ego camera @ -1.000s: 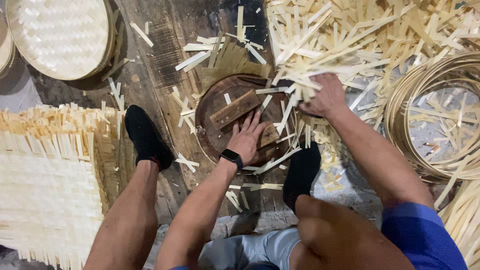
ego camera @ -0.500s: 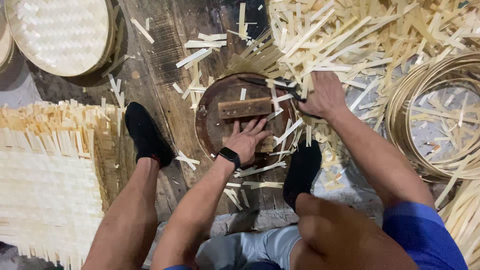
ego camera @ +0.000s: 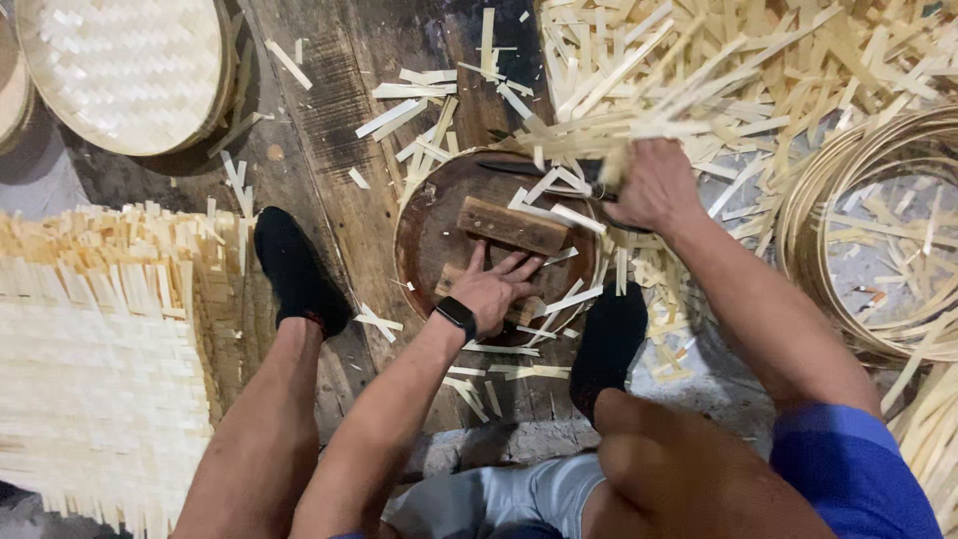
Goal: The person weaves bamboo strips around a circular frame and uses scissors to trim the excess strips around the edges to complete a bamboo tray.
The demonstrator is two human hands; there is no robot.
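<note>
The left hand (ego camera: 496,289) lies open on the round wooden block (ego camera: 439,235) while the right hand (ego camera: 654,188) grips a bundle of bamboo strips (ego camera: 589,130), many cut offcuts (ego camera: 758,70) already heaped around, the bundle seemingly untrimmed.

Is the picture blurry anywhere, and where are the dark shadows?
Head view: mostly sharp; the woven tray and the strips show crisp edges. The right hand looks slightly soft. Even light, no glare. A dark shadow lies under the tray's edge and along the floor at top centre. The left hand on the round block is clear.
</note>
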